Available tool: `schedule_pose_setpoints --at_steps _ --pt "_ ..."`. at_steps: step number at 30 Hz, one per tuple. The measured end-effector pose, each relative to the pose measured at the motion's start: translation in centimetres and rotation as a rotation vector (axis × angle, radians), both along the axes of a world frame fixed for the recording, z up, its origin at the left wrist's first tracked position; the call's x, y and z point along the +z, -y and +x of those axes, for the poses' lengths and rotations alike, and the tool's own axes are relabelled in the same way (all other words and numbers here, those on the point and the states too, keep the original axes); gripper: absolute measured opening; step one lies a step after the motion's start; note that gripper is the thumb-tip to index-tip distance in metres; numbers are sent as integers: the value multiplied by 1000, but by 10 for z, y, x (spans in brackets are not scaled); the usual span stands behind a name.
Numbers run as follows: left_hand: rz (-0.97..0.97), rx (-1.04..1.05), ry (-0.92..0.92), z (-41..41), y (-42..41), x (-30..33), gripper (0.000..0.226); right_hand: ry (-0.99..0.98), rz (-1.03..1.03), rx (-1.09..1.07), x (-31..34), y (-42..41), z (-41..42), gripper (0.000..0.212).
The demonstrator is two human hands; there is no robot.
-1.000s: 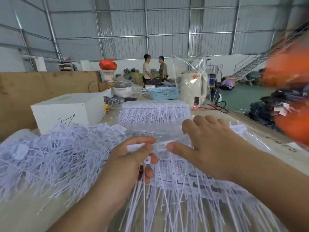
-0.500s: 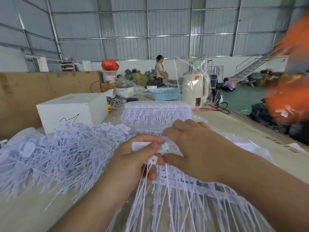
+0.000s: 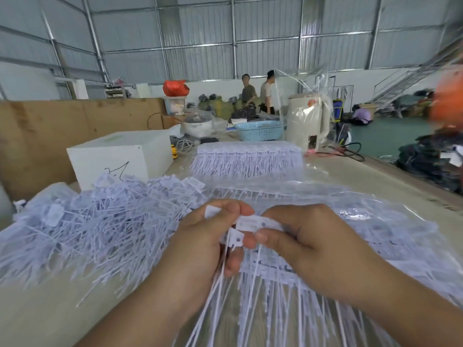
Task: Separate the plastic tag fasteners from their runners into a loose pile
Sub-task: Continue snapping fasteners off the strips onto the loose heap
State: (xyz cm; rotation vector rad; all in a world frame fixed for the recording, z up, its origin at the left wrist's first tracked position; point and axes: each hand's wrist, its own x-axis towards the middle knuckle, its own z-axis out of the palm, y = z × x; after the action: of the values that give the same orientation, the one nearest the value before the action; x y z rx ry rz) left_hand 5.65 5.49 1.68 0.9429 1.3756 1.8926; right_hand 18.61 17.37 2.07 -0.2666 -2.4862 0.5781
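Both hands meet at centre over the table (image 3: 35,311). Left hand (image 3: 200,244) pinches a small bunch of detached fastener heads (image 3: 234,239) between thumb and curled fingers, their thin tails trailing down and toward the camera through the palm. Right hand (image 3: 308,241) pinches the runner strip (image 3: 253,223) from the other side, thumb below and index on top. Thumb tips nearly touch, so the break point sits right between them. The strip's long axis runs left-right across the view; tails lie at right angles to it, pointing toward the person. The loose pile (image 3: 95,221) lies just left of the left hand, so that hand is nearer for dropping. The next pull probably goes leftward, away from the right-hand grip. Unseparated sheets (image 3: 363,236) lie under the right hand; another stack (image 3: 246,159) sits farther back.
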Motion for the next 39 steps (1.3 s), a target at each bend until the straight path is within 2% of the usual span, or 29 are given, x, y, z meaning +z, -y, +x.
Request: schedule_pose_setpoints --at_steps 3,5,8,13,15,18,22,24,27,29,35,37,39 --pt "2 12 53 4 0 0 23 -30 129 -91 -6 8 0 40" --pt "2 31 88 6 0 1 33 -96 152 -135 -9 12 0 37" --pt "-18 43 168 11 1 2 31 -173 228 -184 -10 19 -2 32" --pt "-85 96 465 -13 6 3 20 -348 275 -222 -4 18 3 22" --pt "-77 121 428 -24 10 7 20 -345 199 -178 -1 15 7 23" --pt "-33 125 333 -16 8 8 21 -211 57 -74 -2 11 9 28" --pt "16 60 225 4 1 4 26 -90 6 -9 -10 10 4 24" --pt "30 38 202 8 1 2 25 -64 -26 -6 -14 8 3 19" --pt "35 -3 189 11 1 0 25 -37 -127 29 -17 4 0 31" --pt "23 -48 150 12 1 -2 17 -15 -187 73 -18 2 -1 33" --pt "-8 -116 49 8 1 -7 15 -22 -440 243 -20 2 -1 41" --pt "-5 -108 59 5 1 -7 16 -38 -462 237 -18 0 -2 41" --pt "24 -65 98 2 1 -5 15 -1 -416 190 -14 -4 0 31"
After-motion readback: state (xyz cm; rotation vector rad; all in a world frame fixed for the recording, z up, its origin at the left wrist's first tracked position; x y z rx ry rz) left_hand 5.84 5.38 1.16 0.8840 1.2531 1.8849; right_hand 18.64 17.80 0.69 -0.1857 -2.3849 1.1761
